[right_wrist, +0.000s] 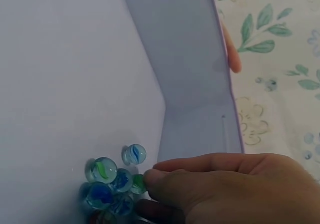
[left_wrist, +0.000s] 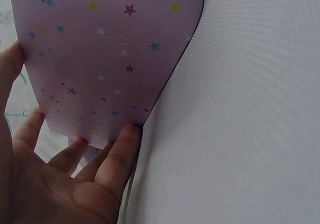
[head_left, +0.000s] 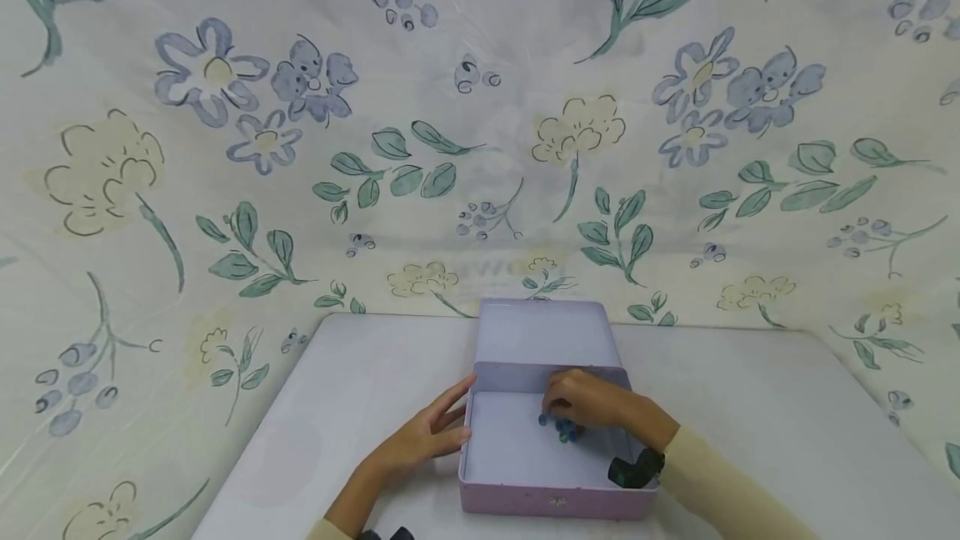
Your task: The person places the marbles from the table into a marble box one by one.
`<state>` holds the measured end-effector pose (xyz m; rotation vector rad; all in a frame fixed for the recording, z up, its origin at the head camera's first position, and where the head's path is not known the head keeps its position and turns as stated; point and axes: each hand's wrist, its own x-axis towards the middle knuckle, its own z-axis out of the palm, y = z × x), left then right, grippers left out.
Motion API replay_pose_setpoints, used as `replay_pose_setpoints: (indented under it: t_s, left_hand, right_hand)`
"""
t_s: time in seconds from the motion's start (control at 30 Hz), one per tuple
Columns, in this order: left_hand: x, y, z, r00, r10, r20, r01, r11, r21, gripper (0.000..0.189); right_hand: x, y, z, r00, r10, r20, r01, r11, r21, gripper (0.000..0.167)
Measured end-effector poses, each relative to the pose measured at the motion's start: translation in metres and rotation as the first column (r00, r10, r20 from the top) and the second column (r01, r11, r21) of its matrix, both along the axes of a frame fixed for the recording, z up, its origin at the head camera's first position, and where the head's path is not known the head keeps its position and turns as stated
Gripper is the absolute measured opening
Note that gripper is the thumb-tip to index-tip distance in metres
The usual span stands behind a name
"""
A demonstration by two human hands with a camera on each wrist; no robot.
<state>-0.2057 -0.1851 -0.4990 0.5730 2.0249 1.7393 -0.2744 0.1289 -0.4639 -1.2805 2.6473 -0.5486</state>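
Note:
An open lilac box [head_left: 557,500] stands on the table, its lid [head_left: 543,332] tipped back. Inside, toward the far right, lies a cluster of glass marbles [right_wrist: 100,195] with blue and green swirls. One clear marble with a blue swirl [right_wrist: 134,154] sits a little apart. My right hand [head_left: 585,398] reaches into the box with fingers curled down; its thumb and fingers pinch a green marble [right_wrist: 138,184] at the cluster's edge. Outside the box, my left hand [head_left: 420,440] rests its spread fingertips against the star-printed left wall [left_wrist: 110,58].
The white table [head_left: 337,390] extends on both sides of the box. Behind it hangs a floral cloth [head_left: 420,215]. A dark wrist strap [head_left: 636,469] on the right arm hangs over the box's front right corner.

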Motion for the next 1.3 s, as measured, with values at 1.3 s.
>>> replay_pose_setpoints:
  t_s: [1.3]
  left_hand:
    - [-0.002,0.001,0.0,1.0,-0.018,0.001,0.018,1.0,0.019,0.074]
  right_hand:
    - [0.043,0.13,0.047,0.986,-0.165,-0.031,0.15,0.948,-0.279,0.018]
